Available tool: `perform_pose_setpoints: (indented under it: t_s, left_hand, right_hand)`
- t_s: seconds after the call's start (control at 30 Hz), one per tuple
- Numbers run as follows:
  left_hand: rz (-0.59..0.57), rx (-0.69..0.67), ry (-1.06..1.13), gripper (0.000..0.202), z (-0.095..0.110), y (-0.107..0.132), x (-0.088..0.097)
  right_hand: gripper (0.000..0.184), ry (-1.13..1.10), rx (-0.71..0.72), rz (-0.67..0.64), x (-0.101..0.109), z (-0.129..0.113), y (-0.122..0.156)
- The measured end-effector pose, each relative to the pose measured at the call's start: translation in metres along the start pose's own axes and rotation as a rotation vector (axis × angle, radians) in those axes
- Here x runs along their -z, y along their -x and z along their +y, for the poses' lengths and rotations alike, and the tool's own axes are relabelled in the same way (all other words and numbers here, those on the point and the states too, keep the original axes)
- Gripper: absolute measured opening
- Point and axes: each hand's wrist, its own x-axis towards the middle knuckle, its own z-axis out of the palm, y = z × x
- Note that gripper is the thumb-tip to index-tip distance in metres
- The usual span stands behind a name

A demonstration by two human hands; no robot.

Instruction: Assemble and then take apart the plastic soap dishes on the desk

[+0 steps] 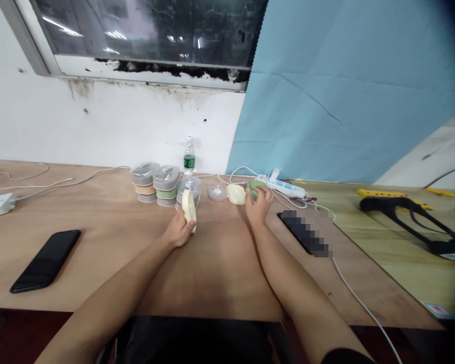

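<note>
Looking down from the head camera, I see the left hand point(179, 230) clamped on a cream piece point(188, 205), held on its edge over the middle of the bench point(220, 273). The right hand point(260, 203) reaches toward the bench's back edge, fingers curled at a green container point(258, 184); I cannot tell whether they have closed on it. Just left of that sit a cream bowl point(235, 194) and a clear lid point(217, 192). Stacked lidded boxes point(167, 183) stand farther left, near the back edge, with a bottle point(189, 161) behind. A black phone point(45, 262) lies toward the front left corner.
</note>
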Motion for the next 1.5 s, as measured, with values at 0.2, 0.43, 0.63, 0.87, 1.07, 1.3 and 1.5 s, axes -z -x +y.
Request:
perform_pose_setpoints:
  t_s: [0.2, 0.43, 0.63, 0.87, 1.07, 1.3, 1.5]
  left_hand:
    - [0.051, -0.043, 0.051, 0.076, -0.004, 0.001, -0.003]
    - [0.044, -0.040, 0.041, 0.079, -0.002, -0.001, 0.002]
    - [0.044, -0.066, 0.195, 0.108, 0.009, -0.005, 0.004]
    - [-0.032, -0.021, 0.051, 0.100, 0.024, -0.002, 0.000]
    - [-0.056, 0.048, 0.014, 0.085, 0.019, -0.004, 0.003]
    - [-0.202, 0.009, -0.048, 0.060, 0.012, -0.003, 0.000]
    - [-0.271, 0.020, -0.071, 0.053, 0.015, -0.004, 0.002]
  right_hand:
    - [0.041, -0.420, 0.479, -0.289, 0.009, -0.070, 0.039]
    - [0.025, -0.515, 0.748, -0.516, 0.002, -0.113, 0.078]
    - [0.012, -0.465, 0.548, -0.413, 0.011, -0.107, 0.069]
    - [0.027, -0.794, -0.470, -0.071, -0.009, -0.072, 0.039]
    - [0.029, -0.865, -0.885, 0.013, -0.024, -0.032, 0.018]
    - [0.024, -0.992, -1.142, -0.167, -0.026, -0.016, 0.006]
    - [0.024, -0.925, -1.155, -0.163, -0.027, -0.015, 0.006]
